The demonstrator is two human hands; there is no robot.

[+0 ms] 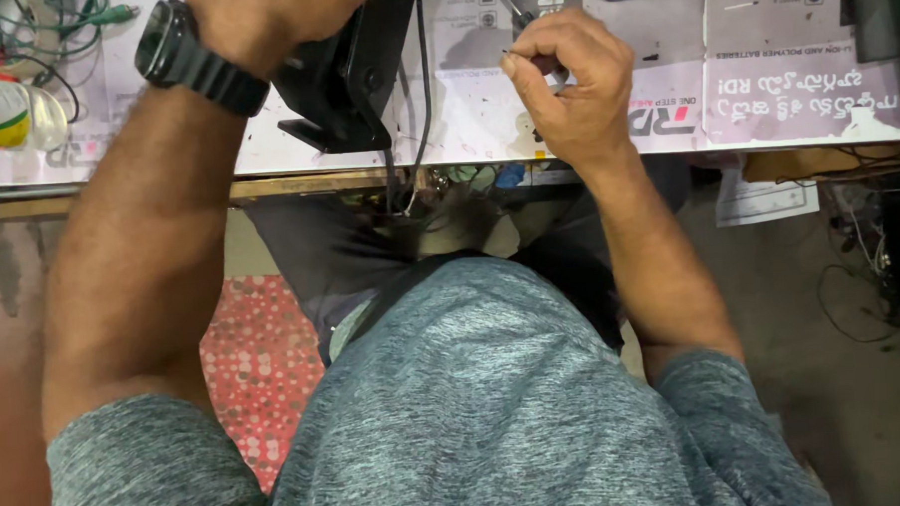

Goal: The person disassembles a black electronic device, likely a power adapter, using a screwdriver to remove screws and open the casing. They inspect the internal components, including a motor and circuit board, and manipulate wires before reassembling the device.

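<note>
The black device (349,77) stands on the bench's near edge. The left hand (262,15), just left of it, steadies it; its fingers are cut off, so I cannot tell its grip. Right of the device, the right hand (569,79) pinches one thin tool (511,6). The work looks mid-step; next calls for fine aim. One watch (179,53), one bottle (11,114) far left.

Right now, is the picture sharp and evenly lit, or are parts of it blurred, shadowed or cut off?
In the head view, light is even and soft; the right hand casts a faint shadow on the bench top. The left hand is cut by the top edge, beside a black device. The slim tool looks slightly blurred; under the bench is dimmer.
</note>
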